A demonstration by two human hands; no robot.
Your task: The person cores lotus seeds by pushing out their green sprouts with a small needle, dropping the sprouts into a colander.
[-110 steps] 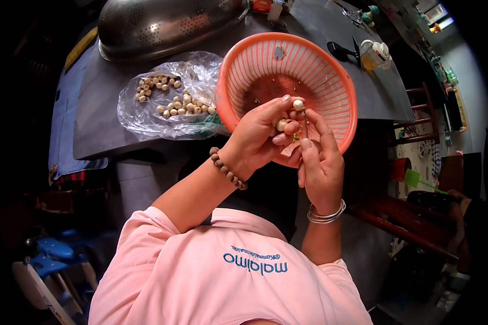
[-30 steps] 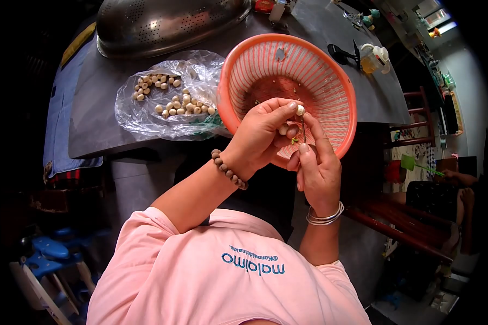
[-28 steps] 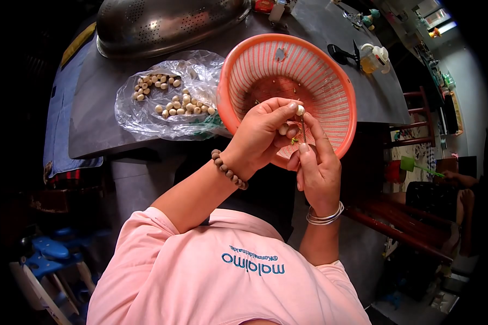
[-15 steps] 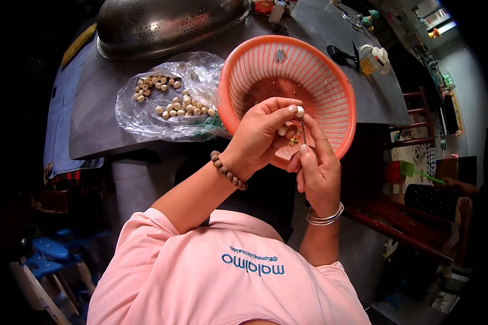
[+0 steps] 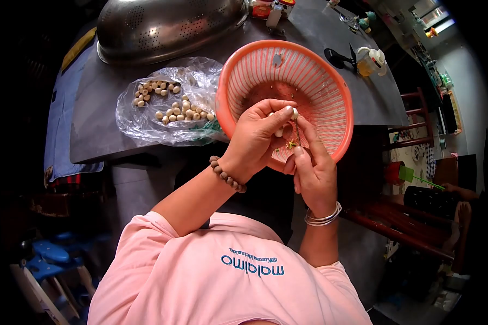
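My left hand [image 5: 255,127], with a brown bead bracelet, pinches a pale lotus seed [image 5: 294,113] between thumb and forefinger. At least one more lotus seed [image 5: 279,131] is tucked in its curled fingers. My right hand [image 5: 314,173] is closed on a thin dark pick [image 5: 297,132], whose upper end meets the pinched seed. Both hands are over the near side of a pink-orange plastic basket [image 5: 339,86]. Yellow-green germs [image 5: 291,144] show between the hands, and small bits are scattered on the basket's bottom.
Left of the basket, an open clear plastic bag [image 5: 130,122] holds many lotus seeds [image 5: 185,111]. An upturned metal colander [image 5: 171,27] is at the back left. A jug of amber liquid [image 5: 368,62] and jars [image 5: 261,9] stand farther back. Another person's hand [image 5: 461,192] appears at far right.
The basket and both hands appear slightly farther left in view. My left hand still pinches the seed, and the pick in my right hand stays against it.
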